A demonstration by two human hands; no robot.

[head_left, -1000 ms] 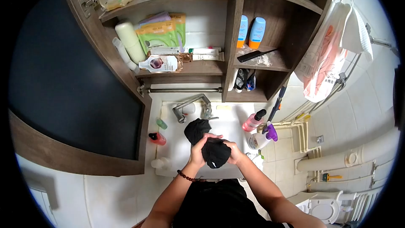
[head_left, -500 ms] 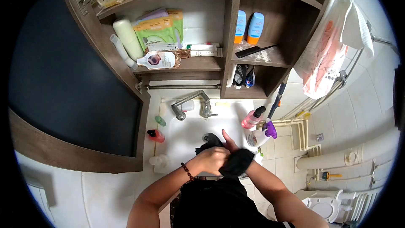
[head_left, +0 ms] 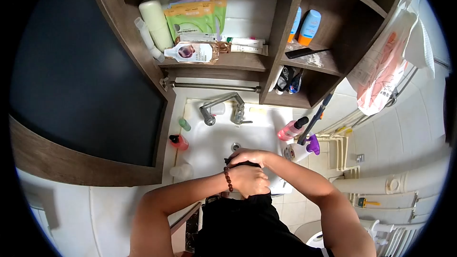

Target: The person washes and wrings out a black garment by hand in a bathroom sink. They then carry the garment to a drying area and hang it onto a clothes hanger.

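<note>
Over the near side of the white sink (head_left: pixel 204 147), both hands are close together on a bunched piece of black cloth (head_left: pixel 246 163). My left hand (head_left: pixel 250 181), with a brown beaded bracelet on its wrist, is closed in a fist on the cloth nearest my body. Just beyond it, my right hand (head_left: pixel 250 156) curls its fingers round the far part of the cloth. Most of the cloth is hidden by the hands, and its kind cannot be made out. The drain (head_left: pixel 235 146) shows just past the right hand.
A metal faucet (head_left: pixel 238 114) stands at the sink's back. Pink pump bottles flank the basin, one left (head_left: pixel 179 143), one right (head_left: pixel 291 129), near a purple-topped spray bottle (head_left: pixel 301 150). An open cabinet door (head_left: pixel 85 162) reaches in at left, below shelves (head_left: pixel 228 62) of toiletries.
My right hand has swung left and inward, from palm raised with the cloth over its wrist to gripping it beside my left hand. The view has shifted slightly.
</note>
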